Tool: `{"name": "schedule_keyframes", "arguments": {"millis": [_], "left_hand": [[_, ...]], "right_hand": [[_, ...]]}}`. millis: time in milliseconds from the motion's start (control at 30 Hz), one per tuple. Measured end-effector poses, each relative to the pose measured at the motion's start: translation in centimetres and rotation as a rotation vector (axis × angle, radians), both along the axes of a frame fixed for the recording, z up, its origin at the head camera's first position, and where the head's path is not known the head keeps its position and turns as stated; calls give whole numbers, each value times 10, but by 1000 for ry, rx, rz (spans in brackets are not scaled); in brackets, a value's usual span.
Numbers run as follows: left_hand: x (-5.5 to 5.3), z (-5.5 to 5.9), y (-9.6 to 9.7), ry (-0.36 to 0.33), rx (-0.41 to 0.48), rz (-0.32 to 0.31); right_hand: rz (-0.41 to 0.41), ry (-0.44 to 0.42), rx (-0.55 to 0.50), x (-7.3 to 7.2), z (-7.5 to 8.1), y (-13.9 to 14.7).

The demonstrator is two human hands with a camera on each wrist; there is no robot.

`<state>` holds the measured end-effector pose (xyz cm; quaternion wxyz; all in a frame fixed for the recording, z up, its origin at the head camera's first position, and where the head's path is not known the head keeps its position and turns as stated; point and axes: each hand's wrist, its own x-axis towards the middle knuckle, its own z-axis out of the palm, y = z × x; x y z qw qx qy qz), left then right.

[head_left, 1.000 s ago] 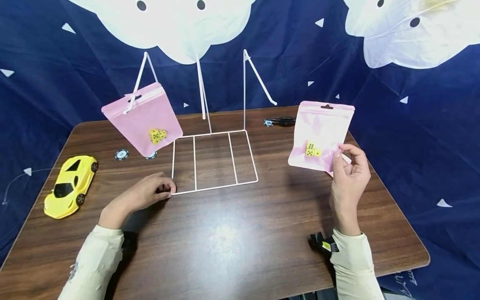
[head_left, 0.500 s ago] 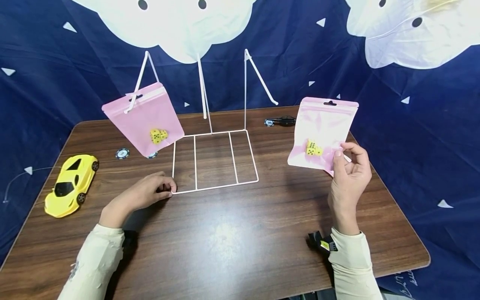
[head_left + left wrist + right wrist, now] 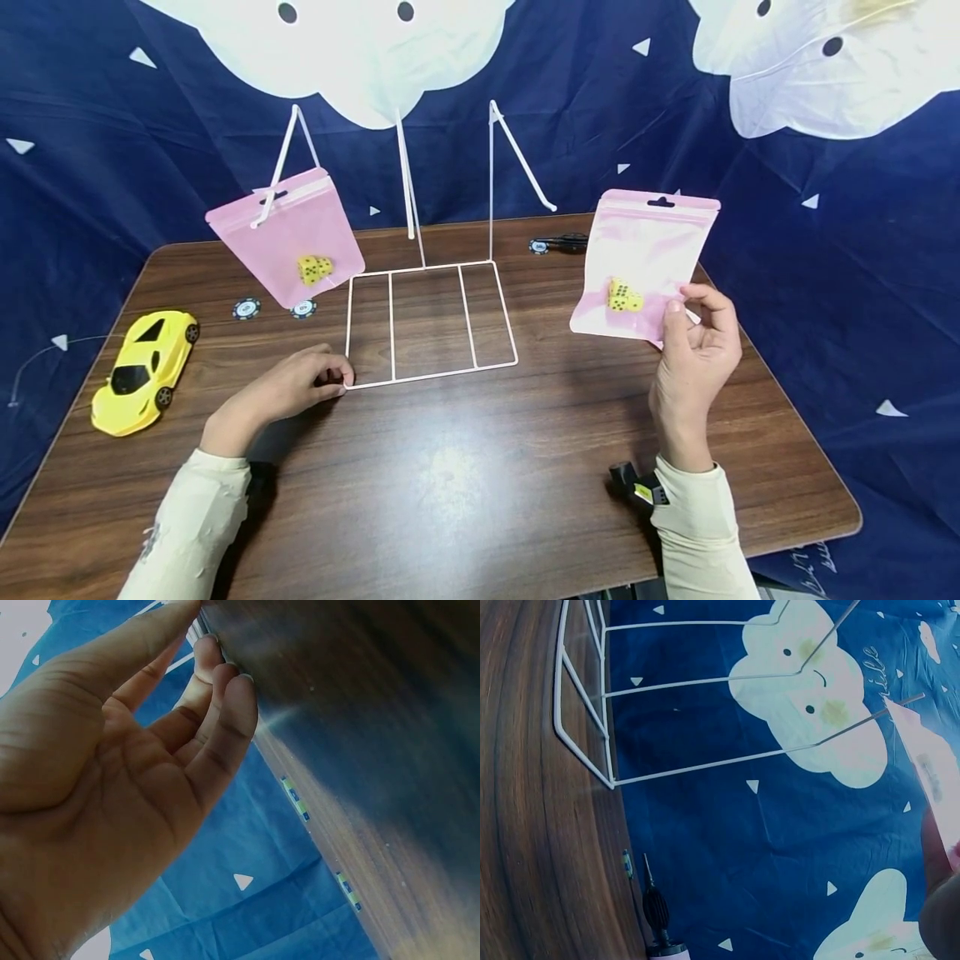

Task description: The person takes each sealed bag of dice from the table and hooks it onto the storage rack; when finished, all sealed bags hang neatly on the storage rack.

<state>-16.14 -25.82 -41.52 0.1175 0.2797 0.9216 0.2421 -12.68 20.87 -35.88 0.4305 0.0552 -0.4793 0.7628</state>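
My left hand (image 3: 288, 383) pinches the front left corner of a white wire display rack (image 3: 523, 155) between thumb and fingers, low at the table top. In the left wrist view that corner is mostly hidden by the fingers (image 3: 232, 712). My right hand (image 3: 697, 350) holds up a pink zip bag (image 3: 648, 250) by its lower right edge, with yellow dice (image 3: 622, 296) showing inside. This bag is upright, apart from the rack and to its right. Another pink zip bag (image 3: 292, 229) with yellow dice (image 3: 313, 269) hangs tilted on the rack's left hook.
A yellow toy car (image 3: 146, 372) stands at the left of the wooden table (image 3: 450, 533). Poker chips (image 3: 246, 308) lie behind the left hand. At the back right lie another poker chip (image 3: 538, 247) and a black-handled screwdriver (image 3: 656, 907). Dark blue cloth (image 3: 750, 292) hangs behind.
My right hand has raised the pink zip bag slightly, and its wrist has shifted a little left. The left hand stays at the rack's corner.
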Motion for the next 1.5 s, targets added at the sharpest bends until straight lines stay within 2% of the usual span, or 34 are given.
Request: {"name": "schedule_keyframes", "arguments": {"millis": [367,567,867,1200,1500], "left_hand": [[3,-1,-1,-4,6,5],[1,0,0,19,0,-4],[-2,1,1,19,2,-17],[-1,0,1,22,7,-21],[-1,-2,0,11,4,-7]], "right_hand": [[-10,57,-10,-3,3,-4],[19,53,-10,-3,6,-9],[29,58,-21,-3,8,-19],[81,58,77,-1,10,-37],[127,64,118,1,11,-52]]}}
